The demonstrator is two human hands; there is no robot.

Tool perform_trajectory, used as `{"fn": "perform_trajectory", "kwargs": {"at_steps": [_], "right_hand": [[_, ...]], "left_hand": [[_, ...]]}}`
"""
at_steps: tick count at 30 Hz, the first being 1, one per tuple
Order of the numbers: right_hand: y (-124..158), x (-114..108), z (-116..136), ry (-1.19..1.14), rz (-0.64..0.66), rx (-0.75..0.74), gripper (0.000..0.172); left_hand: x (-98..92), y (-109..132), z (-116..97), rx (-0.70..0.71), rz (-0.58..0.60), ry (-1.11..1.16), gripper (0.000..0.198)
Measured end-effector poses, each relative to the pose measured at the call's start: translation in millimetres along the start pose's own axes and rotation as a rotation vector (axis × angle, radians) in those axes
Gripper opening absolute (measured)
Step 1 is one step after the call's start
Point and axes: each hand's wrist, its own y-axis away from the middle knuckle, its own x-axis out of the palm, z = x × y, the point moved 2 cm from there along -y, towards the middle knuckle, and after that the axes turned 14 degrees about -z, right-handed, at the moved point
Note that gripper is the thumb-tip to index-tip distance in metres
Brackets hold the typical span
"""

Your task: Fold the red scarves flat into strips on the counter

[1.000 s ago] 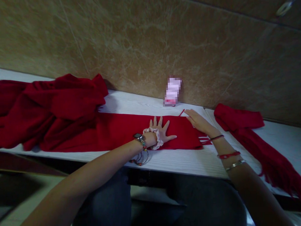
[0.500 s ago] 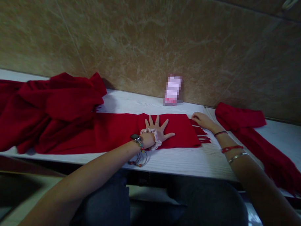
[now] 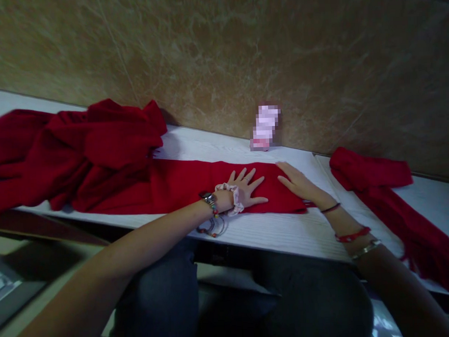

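Note:
A red scarf (image 3: 188, 184) lies flat and folded along the white table, its left part running under or into a crumpled heap of red cloth (image 3: 109, 143). My left hand (image 3: 245, 187) rests on the scarf with the fingers spread and the palm down. At the scarf's right end my right hand (image 3: 300, 184) lies flat with its fingers stretched out, the fingertips on the cloth. Most of the fringe at that end is hidden beneath my right hand and wrist. Neither hand grips anything.
A second red scarf (image 3: 372, 173), folded over, lies at the right with its fringe by the front edge. Against the brown marbled wall (image 3: 206, 66) leans a blurred-out pinkish phone-shaped object (image 3: 266, 127). The white table (image 3: 278, 238) is narrow, and my knees are below it.
My right hand has moved left from the fringe onto the scarf's end, and its curled fingers have straightened. My left hand stays spread on the scarf. The view has shifted slightly.

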Motion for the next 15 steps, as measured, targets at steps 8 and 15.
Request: {"fn": "perform_trajectory", "kwargs": {"at_steps": [8, 15], "right_hand": [[14.0, 4.5, 0.6, 0.108, 0.235, 0.034, 0.058], [10.9, -8.4, 10.7, 0.184, 0.117, 0.021, 0.054]], "left_hand": [[-1.0, -2.1, 6.8, 0.049, 0.01, -0.015, 0.073], [-6.0, 5.5, 4.6, -0.099, 0.032, -0.052, 0.069]]}}
